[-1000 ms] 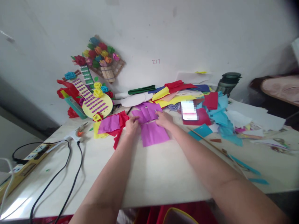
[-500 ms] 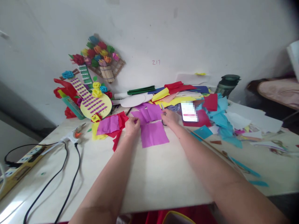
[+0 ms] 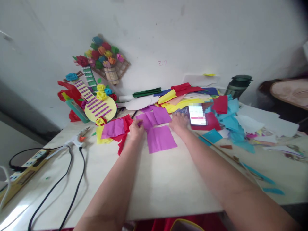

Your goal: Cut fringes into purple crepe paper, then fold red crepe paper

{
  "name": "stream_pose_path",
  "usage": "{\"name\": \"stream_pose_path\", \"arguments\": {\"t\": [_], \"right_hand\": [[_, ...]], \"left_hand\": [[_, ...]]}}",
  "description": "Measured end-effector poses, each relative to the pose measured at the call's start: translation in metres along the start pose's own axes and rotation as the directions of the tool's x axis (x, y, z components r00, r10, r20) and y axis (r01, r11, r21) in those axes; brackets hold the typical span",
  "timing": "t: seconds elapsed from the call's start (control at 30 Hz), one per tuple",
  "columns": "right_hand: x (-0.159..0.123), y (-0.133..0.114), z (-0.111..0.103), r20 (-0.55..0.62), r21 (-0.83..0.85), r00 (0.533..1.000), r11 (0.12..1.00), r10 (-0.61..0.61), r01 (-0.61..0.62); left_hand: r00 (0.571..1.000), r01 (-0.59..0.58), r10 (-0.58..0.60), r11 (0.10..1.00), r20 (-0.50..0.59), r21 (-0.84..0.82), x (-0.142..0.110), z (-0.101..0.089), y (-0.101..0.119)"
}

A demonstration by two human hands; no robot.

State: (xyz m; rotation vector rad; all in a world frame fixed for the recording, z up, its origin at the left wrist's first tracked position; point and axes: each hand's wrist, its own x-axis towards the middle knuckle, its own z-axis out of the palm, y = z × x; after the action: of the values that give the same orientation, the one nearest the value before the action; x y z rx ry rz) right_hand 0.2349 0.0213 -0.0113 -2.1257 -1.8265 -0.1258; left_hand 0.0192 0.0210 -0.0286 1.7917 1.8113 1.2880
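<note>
Purple paper [image 3: 161,140], in pieces on the table [image 3: 166,186]. At its left edge, left hand [image 3: 136,130], fingers bunched; cannot tell if pinching it. Near its right edge, right hand [image 3: 179,122], curled beside the phone [image 3: 196,116]; cannot tell if holding anything. Farther out: yellow guitar model [image 3: 102,109] leftward, blue paper [image 3: 229,121] rightward.

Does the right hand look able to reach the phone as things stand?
Probably yes: the right hand is close beside the phone, and nothing seems to stand between them.

Glue gun [image 3: 78,139] near power strip [image 3: 25,177]; lidded bottle [image 3: 238,87] by wall [image 3: 204,38].
</note>
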Motion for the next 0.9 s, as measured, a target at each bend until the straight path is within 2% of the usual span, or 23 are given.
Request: {"name": "stream_pose_path", "arguments": {"t": [0.17, 0.27, 0.4, 0.5, 0.7, 0.9], "right_hand": [[-0.005, -0.01, -0.001, -0.108, -0.005, 0.967, 0.972, -0.233, 0.234], [-0.002, -0.023, 0.003, -0.053, 0.045, 0.959, 0.958, -0.279, 0.281], [0.005, -0.04, 0.006, 0.071, 0.048, 0.97, 0.972, -0.233, 0.23], [0.009, -0.049, 0.005, 0.105, 0.007, 0.974, 0.98, -0.198, 0.199], [0.008, -0.055, 0.006, 0.102, -0.042, 0.977, 0.981, -0.187, 0.192], [0.006, -0.048, 0.007, 0.051, -0.01, 0.988, 0.989, -0.148, 0.149]], "left_hand": [[0.999, 0.045, -0.044, 0.999, 0.014, -0.026, 0.002, 0.003, -0.002], [0.998, 0.06, -0.06, 0.997, 0.0, -0.045, 0.003, 0.003, -0.005], [0.995, 0.084, -0.087, 0.995, -0.047, -0.061, 0.002, 0.001, -0.006], [0.995, 0.076, -0.079, 0.996, -0.068, -0.044, 0.0, -0.001, -0.005], [0.995, 0.056, -0.059, 0.998, -0.076, -0.04, -0.001, -0.002, -0.002], [0.995, 0.064, -0.068, 0.996, -0.069, -0.065, 0.0, 0.0, -0.003]]}}
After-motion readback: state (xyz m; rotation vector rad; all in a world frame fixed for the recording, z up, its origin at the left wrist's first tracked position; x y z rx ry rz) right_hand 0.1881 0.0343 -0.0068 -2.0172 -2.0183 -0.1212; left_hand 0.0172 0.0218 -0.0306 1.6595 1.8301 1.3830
